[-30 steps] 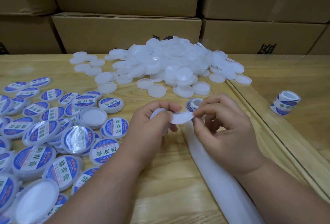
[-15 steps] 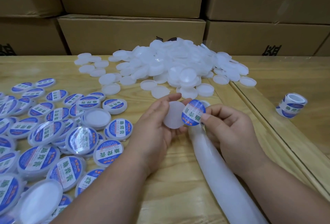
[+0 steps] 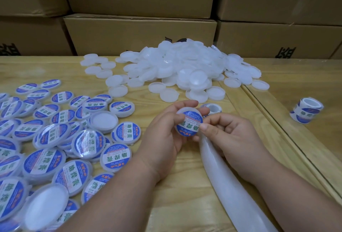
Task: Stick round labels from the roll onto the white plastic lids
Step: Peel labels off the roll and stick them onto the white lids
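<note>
Stacked cardboard cartons (image 3: 140,33) wall off the back edge of a wooden bench (image 3: 175,185). No open containers in view; cartons are shut, contents can't be told. Everything else lies loose on the bench.

Left hand (image 3: 162,135) grips a white plastic lid (image 3: 185,111) by its rim, held above the bench near the middle. Round blue label (image 3: 189,124) sits on the lid face. Right hand (image 3: 227,135) fingers are curled, thumb and forefinger pinching or pressing the label's right edge. Can't tell how much of the label is stuck down.

Label roll (image 3: 211,107) lies just behind the hands, mostly hidden. White backing strip (image 3: 225,185) trails from under the right hand toward the front edge. Spare roll (image 3: 306,111) sits toward the right edge, past the seam in the bench.

Heap of blank lids (image 3: 185,69) toward the back edge, middle. Labelled lids (image 3: 61,139) spread along the left edge, a few face down.

Risks, my read:
- Label looks slightly low and right on the lid, so it could overhang the rim if pressed as is.
- Pressing from one edge only can trap a bubble or crease.
- Loose backing strip under the right wrist could drag the roll.
</note>
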The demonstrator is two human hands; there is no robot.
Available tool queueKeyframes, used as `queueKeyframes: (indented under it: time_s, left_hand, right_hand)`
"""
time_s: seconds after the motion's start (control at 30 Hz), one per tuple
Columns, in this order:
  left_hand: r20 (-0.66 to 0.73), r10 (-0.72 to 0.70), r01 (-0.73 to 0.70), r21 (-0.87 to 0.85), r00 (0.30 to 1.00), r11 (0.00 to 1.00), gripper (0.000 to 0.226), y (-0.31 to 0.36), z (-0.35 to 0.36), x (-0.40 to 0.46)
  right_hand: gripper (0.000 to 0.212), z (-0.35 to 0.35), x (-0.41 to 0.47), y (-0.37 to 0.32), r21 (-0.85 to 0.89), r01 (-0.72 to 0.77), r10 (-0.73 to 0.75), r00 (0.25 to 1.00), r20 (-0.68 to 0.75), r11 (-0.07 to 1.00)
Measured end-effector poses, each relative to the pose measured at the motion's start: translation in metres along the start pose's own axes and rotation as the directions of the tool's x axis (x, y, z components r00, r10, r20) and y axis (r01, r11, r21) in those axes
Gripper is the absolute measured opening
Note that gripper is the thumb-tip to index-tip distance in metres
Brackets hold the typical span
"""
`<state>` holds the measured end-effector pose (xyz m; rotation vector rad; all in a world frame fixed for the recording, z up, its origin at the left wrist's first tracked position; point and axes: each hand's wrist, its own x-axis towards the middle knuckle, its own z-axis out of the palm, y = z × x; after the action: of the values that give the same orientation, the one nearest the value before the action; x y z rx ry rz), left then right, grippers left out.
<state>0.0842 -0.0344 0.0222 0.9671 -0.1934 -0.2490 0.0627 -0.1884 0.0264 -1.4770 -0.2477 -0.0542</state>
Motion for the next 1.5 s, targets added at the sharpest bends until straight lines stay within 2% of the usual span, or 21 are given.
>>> queueKeyframes:
  time_s: [0.23, 0.43, 0.57, 0.7, 0.77, 0.87, 1.03, 1.17, 1.27, 1.33, 1.4, 1.5]
  left_hand:
    - [0.0, 0.033, -0.033, 0.035, 0.999, 0.999, 0.034, -0.002, 0.001, 0.0]
    - [-0.012, 0.044, -0.044, 0.045, 0.999, 0.998, 0.032, -0.001, 0.002, -0.001]
    - [-0.023, 0.078, -0.075, 0.092, 0.997, 0.993, 0.036, -0.003, 0.003, 0.001]
    - [-0.034, 0.131, -0.124, 0.174, 0.991, 0.977, 0.031, -0.007, 0.002, -0.001]
    - [-0.059, 0.183, -0.163, 0.245, 0.981, 0.956, 0.029, -0.007, 0.002, -0.002]
    - [-0.134, 0.223, -0.179, 0.279, 0.966, 0.943, 0.036, -0.006, 0.002, -0.002]
    - [-0.243, 0.202, -0.133, 0.273, 0.949, 0.953, 0.012, -0.002, 0.003, -0.002]
    - [-0.322, 0.298, -0.183, 0.341, 0.899, 0.922, 0.026, -0.004, 0.001, 0.001]
    - [-0.347, 0.4, -0.237, 0.427, 0.848, 0.872, 0.022, -0.007, 0.001, 0.0]
    - [-0.389, 0.421, -0.243, 0.429, 0.82, 0.87, 0.022, -0.007, 0.002, -0.001]
    - [-0.472, 0.401, -0.221, 0.391, 0.785, 0.893, 0.04, -0.004, 0.002, 0.0]
    - [-0.611, 0.33, -0.243, 0.224, 0.72, 0.944, 0.074, 0.004, 0.001, 0.002]
  right_hand:
    - [0.021, -0.003, 0.004, 0.009, -0.068, 0.004, -0.007, 0.998, -0.057, 0.998]
    - [0.009, -0.003, 0.003, 0.009, -0.128, -0.008, -0.003, 0.996, -0.084, 0.992]
    - [0.022, -0.002, 0.003, 0.014, -0.188, 0.001, -0.031, 0.987, -0.158, 0.982]
    - [0.037, 0.001, 0.004, 0.016, -0.309, 0.074, -0.164, 0.946, -0.278, 0.948]
    - [0.045, -0.001, 0.004, 0.013, -0.391, 0.087, -0.226, 0.918, -0.326, 0.916]
    - [0.05, -0.008, 0.004, 0.011, -0.396, 0.086, -0.243, 0.898, -0.367, 0.914]
    - [0.047, -0.009, 0.005, 0.01, -0.372, 0.074, -0.216, 0.908, -0.359, 0.925]
    - [0.047, -0.01, 0.006, 0.012, -0.366, 0.062, -0.203, 0.911, -0.36, 0.929]
    - [0.044, -0.011, 0.006, 0.011, -0.356, 0.044, -0.18, 0.916, -0.358, 0.933]
    - [0.043, -0.012, 0.007, 0.012, -0.356, 0.029, -0.167, 0.916, -0.364, 0.934]
    - [0.041, -0.013, 0.007, 0.012, -0.351, 0.016, -0.154, 0.917, -0.369, 0.936]
    - [0.04, -0.013, 0.007, 0.011, -0.367, 0.001, -0.146, 0.919, -0.367, 0.93]
